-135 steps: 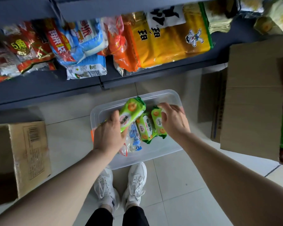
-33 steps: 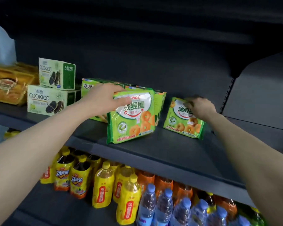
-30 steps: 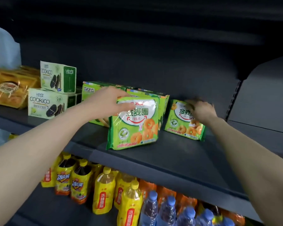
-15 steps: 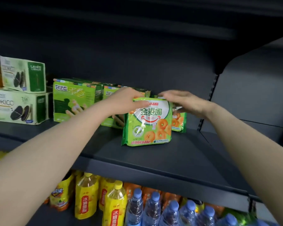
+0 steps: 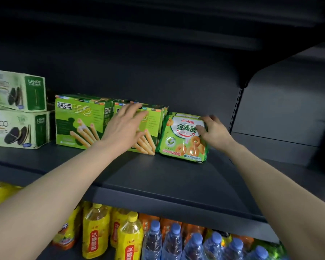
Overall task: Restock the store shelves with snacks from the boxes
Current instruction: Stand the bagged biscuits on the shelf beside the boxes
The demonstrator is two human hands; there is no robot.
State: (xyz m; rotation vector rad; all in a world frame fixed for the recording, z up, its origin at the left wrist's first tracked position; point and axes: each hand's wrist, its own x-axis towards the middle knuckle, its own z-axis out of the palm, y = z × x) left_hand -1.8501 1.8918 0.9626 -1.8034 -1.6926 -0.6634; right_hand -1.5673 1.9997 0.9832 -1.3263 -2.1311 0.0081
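A dark grey shelf [image 5: 167, 182] is spanning the view, carrying boxes and packs along its back. At nine o'clock, two pale cookie boxes [image 5: 17, 109] are sitting stacked. Just right of them, green biscuit-stick boxes [image 5: 79, 121] are standing in a row. The left hand [image 5: 124, 126] is hovering in front of those boxes, fingers spread and released, gripping nothing. Toward three o'clock of it, the green ring-biscuit pack [image 5: 182, 137] is standing upright on the shelf, touching the last box, with another pack showing behind. The right hand [image 5: 214, 132] is grasping its right edge. At six o'clock, yellow drink bottles [image 5: 96, 233] and water bottles [image 5: 174, 243] are filling the lower shelf.
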